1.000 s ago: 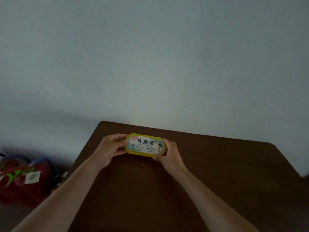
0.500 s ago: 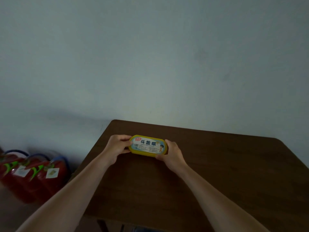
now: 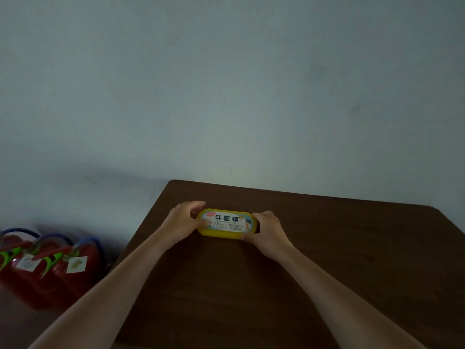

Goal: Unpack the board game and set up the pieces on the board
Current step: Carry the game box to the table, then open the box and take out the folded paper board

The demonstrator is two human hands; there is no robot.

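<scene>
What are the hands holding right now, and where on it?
The yellow game box, by its two short ends: left hand on the left end, right hand on the right.

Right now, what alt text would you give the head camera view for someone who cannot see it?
Two bare hands grip a yellow game box, lid on, by its ends over a dark brown table: left hand at its left end, right hand at its right. Behind is a pale wall; red tagged containers sit on the floor at left.
</scene>
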